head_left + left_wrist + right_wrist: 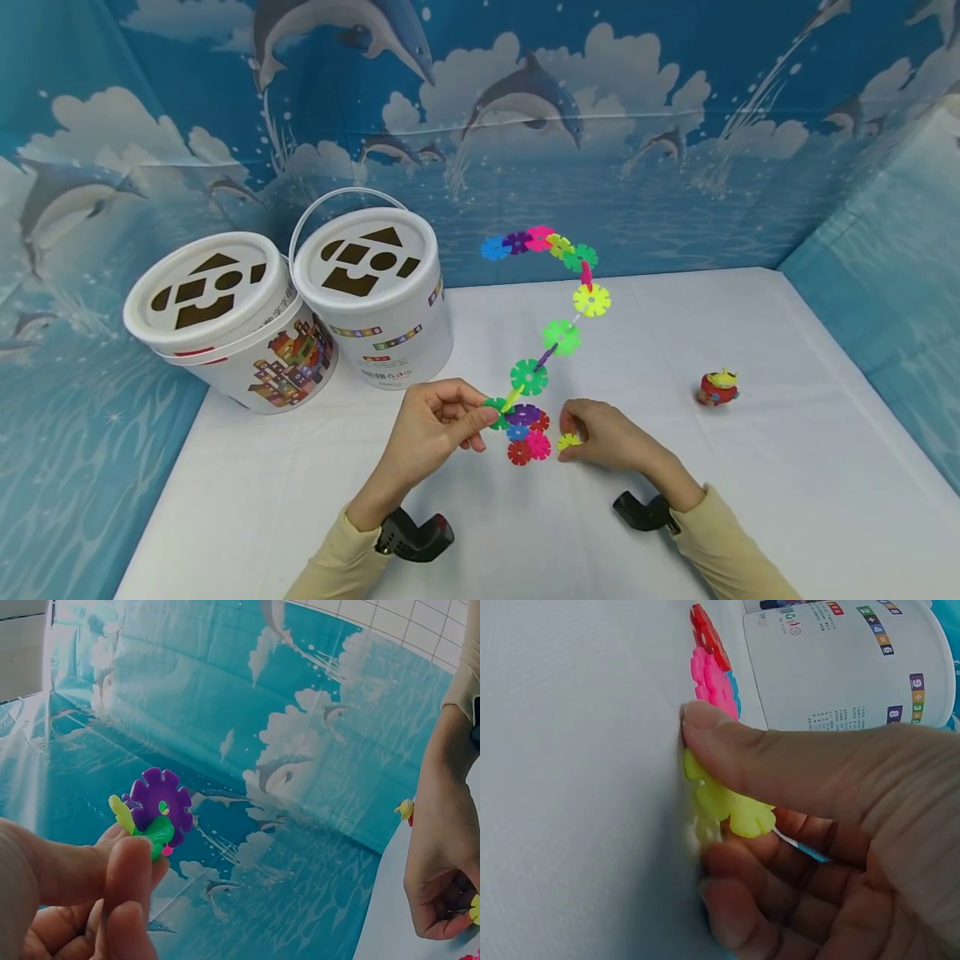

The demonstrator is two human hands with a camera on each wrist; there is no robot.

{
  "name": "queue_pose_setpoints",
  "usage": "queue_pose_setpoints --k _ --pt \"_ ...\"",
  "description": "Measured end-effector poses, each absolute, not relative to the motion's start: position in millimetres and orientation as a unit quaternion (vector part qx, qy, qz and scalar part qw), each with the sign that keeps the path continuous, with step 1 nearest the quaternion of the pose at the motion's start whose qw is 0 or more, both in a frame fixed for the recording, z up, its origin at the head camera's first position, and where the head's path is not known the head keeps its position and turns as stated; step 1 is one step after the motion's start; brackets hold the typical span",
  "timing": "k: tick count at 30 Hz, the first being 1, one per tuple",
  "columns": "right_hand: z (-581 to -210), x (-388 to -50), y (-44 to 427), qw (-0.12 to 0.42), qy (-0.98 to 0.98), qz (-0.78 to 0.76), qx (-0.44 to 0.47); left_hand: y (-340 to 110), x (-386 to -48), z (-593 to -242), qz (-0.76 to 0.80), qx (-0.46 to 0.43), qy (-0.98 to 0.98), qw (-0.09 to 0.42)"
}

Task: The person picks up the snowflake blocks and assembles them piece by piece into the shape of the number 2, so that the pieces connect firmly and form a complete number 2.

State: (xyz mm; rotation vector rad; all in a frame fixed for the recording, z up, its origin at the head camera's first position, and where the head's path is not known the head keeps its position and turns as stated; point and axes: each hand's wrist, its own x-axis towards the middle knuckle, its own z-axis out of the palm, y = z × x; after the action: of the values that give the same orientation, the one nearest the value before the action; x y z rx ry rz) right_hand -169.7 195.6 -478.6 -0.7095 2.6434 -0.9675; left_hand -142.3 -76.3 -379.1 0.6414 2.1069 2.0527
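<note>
My left hand point(442, 423) pinches a green notched disc point(497, 412) between thumb and fingers. This disc belongs to a long, curved chain of interlocked plastic discs point(562, 337) running away toward the back. Close by the pinched disc is a purple disc point(155, 796), seen face-on in the left wrist view. Over the table, my right hand point(609, 435) pinches a yellow notched disc point(751, 817) with its thumb and fingers. Between the hands are red point(518, 453), pink point(537, 445) and blue point(517, 432) discs; I cannot tell whether they are joined.
Two white lidded buckets point(372, 250) with shape cut-outs stand at the back left, one with its handle point(345, 190) raised. To the right sits a small red and yellow toy figure point(717, 387). A dolphin-print cloth point(637, 192) hangs behind the white-covered table point(750, 317).
</note>
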Motion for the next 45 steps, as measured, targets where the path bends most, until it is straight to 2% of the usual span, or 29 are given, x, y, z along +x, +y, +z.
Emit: queue_pose_setpoints --k 6,13,20,24,30,38,45 --pt "-471.9 -168.5 194.8 0.158 0.87 -0.408 -0.228 -76.4 -141.9 -378.4 0.684 0.212 0.695 0.065" --pt "-431.4 -158.4 189.6 0.102 0.808 -0.544 -0.201 -77.3 -142.7 -377.5 0.684 0.205 0.697 0.062" --pt "-390.7 -144.7 181.8 0.068 0.703 -0.658 -0.261 -78.5 -142.8 -376.2 0.684 0.2 0.699 0.057" --pt "-378.0 -139.0 177.1 0.057 0.679 -0.684 -0.259 -79.2 -142.8 -376.2 0.687 0.195 0.698 0.056" --pt "-372.7 -132.7 167.5 0.041 0.655 -0.715 -0.24 -79.4 -142.3 -376.1 0.691 0.198 0.693 0.054" --pt "-378.6 -128.4 159.4 -0.035 0.62 -0.73 -0.286 -78.4 -141.8 -376.8 0.691 0.202 0.692 0.056" --pt "-378.3 -125.9 156.0 -0.039 0.62 -0.73 -0.285 -77.8 -140.9 -378.1 0.682 0.205 0.699 0.055"
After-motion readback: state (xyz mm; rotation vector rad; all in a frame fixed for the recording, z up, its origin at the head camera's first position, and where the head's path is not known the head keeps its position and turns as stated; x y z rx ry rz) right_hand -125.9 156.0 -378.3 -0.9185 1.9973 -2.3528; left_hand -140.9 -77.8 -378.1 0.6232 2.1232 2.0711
